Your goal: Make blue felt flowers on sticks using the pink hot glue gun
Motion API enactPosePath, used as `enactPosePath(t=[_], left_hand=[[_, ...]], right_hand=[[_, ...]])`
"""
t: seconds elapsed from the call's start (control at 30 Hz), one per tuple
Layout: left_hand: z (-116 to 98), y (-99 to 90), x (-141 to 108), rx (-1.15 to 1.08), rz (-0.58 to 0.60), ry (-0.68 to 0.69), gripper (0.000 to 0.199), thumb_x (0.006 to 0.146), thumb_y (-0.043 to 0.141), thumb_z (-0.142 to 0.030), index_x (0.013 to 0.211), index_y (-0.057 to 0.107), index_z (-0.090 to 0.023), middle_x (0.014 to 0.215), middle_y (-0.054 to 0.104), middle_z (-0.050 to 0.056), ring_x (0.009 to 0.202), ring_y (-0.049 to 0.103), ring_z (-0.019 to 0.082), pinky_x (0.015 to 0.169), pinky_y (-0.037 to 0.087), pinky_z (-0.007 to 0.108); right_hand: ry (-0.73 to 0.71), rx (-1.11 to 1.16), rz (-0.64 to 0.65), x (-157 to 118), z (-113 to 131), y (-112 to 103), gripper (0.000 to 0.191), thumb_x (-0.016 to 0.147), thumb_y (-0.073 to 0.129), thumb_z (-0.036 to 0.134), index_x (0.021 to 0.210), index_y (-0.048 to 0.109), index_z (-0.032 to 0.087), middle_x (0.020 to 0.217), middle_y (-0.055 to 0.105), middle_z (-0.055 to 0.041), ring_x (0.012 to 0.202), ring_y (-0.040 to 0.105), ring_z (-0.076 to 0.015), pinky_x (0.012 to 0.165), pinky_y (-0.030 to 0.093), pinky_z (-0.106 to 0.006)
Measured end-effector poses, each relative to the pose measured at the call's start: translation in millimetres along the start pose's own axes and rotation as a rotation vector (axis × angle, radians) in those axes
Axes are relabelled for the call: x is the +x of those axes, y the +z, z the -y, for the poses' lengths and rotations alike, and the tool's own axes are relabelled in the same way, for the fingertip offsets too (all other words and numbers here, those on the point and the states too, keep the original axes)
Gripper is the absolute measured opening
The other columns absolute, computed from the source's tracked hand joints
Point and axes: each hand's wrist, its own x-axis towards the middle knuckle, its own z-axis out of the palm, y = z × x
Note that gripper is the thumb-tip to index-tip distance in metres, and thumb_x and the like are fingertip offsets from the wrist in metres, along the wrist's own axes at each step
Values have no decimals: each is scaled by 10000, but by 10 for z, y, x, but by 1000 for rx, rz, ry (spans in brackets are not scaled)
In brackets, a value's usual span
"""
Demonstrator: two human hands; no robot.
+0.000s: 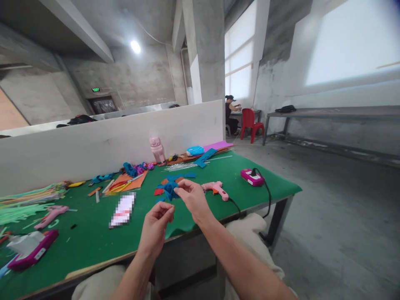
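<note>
A blue flower-like piece (170, 190), of felt or crepe paper, is pinched between the thumb and fingers of my right hand (193, 199). My left hand (156, 223) is just below and to the left of it, thumb and fingertips pressed together; whatever they may hold is too small to make out. Around the flower, scraps of blue and orange-red material lie on the green tabletop (96, 241). A pink glue gun (216, 189) rests right beside my right hand, its cord running off the front edge.
Left on the table are a second pink glue gun (52, 216), pale green strips (21, 213) and a purple power strip (36, 250). Another power strip (252, 177) sits at the right. A pink bottle-like object (157, 151) stands by the white partition (103, 143). Farther off, a person sits near a red chair (249, 123).
</note>
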Motion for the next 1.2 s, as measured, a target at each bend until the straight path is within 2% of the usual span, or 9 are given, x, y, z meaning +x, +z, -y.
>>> enactPosePath(t=[1.2], left_hand=[[4,15,0,-37,-18,-5,180,628,687,-277,697,577,-152,596,503,-24,535,405,77,512,314,191]], right_hand=[[45,78,4,-74,98,30,62,602,539,214,570,511,169,545,486,36,547,441,-92,531,371,-196]])
